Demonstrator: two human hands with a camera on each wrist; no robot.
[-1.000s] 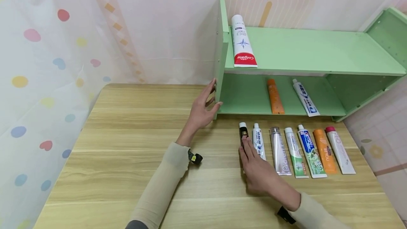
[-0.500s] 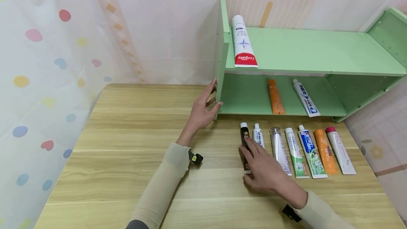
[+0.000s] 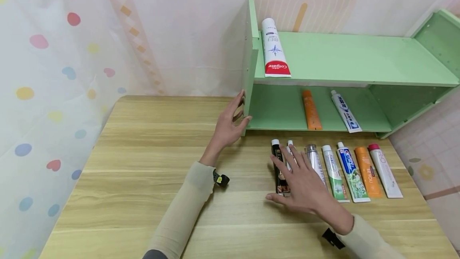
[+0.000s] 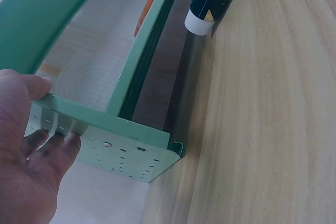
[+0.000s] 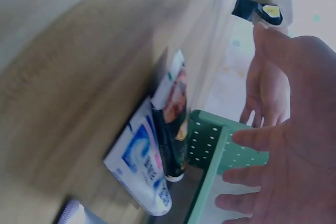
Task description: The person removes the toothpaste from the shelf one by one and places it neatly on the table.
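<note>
My left hand rests against the left side panel of a green two-tier shelf. In the left wrist view, its thumb lies at the panel's edge and its fingers touch the outer face. Fingers spread, my right hand hovers over the left end of a row of toothpaste tubes, holding nothing. Beneath it lie a black toothpaste tube with a white cap and a white-and-blue toothpaste tube. Both are partly hidden by the hand in the head view, as is a silver toothpaste tube.
Rightward in the row lie a green-and-white tube, a Crest tube, an orange tube and a pink-capped tube. A Colgate tube lies on the upper tier; an orange tube and a white-and-blue tube lie below.
My right hand has come off the black toothpaste tube, shifting slightly right with its fingers spreading. The black tube now sits a little further right, close to the white-and-blue one. My left hand stays put.
</note>
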